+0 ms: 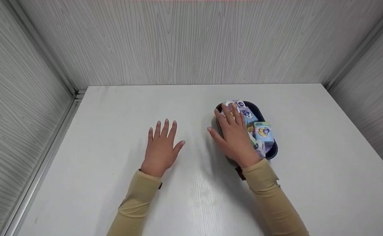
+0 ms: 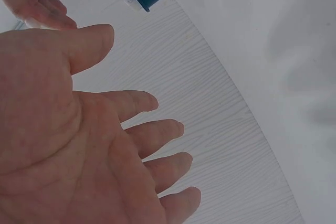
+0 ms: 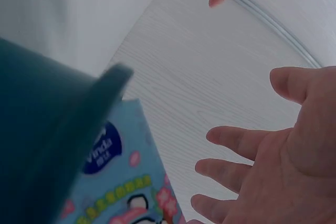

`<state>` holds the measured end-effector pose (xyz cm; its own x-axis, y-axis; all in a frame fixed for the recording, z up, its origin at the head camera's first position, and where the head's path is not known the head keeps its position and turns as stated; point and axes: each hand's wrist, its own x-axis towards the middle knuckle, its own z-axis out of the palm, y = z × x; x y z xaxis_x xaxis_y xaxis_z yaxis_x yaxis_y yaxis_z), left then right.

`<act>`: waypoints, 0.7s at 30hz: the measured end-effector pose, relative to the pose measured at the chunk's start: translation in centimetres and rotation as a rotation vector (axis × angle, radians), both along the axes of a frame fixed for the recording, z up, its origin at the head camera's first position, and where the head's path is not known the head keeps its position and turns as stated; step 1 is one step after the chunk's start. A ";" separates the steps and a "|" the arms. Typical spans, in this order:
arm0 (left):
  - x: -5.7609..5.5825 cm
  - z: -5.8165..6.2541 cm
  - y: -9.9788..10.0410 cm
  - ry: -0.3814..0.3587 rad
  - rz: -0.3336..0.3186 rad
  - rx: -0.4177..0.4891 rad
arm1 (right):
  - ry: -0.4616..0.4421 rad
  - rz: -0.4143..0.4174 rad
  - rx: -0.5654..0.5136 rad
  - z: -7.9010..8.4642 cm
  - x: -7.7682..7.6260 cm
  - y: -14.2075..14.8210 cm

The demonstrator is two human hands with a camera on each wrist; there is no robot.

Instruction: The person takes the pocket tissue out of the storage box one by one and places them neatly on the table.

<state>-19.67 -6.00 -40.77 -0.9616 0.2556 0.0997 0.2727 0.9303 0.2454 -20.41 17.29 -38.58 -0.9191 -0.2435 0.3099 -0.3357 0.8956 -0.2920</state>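
Observation:
A dark blue-green oval basket (image 1: 274,154) on the right half of the white table holds several small tissue packs (image 1: 264,132) with cartoon prints in light blue and purple. My right hand (image 1: 235,139) hovers over the basket's left side, fingers straight and spread, hiding part of the packs. From the right wrist, a light blue pack (image 3: 128,156) marked Vinda shows beside the basket's rim, apart from my fingers. My left hand (image 1: 161,152) is held over the table left of the basket, its fingers straight and spread, holding nothing.
The white table (image 1: 191,203) is bounded by a grey wood-grain panel (image 1: 191,42) at the back and similar panels on the left and right. A metal rail (image 1: 43,164) runs along the left edge.

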 end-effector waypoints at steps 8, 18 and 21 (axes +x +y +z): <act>0.1 0.0 -0.1 0.010 -0.016 0.005 | 0.026 -0.044 -0.032 0.8 0.1 2.4; -0.1 -0.2 0.0 0.016 -0.018 0.012 | 0.047 -0.106 -0.066 0.8 0.1 5.9; -0.1 -0.2 0.0 0.017 -0.020 0.014 | 0.034 -0.120 -0.067 0.7 0.2 7.0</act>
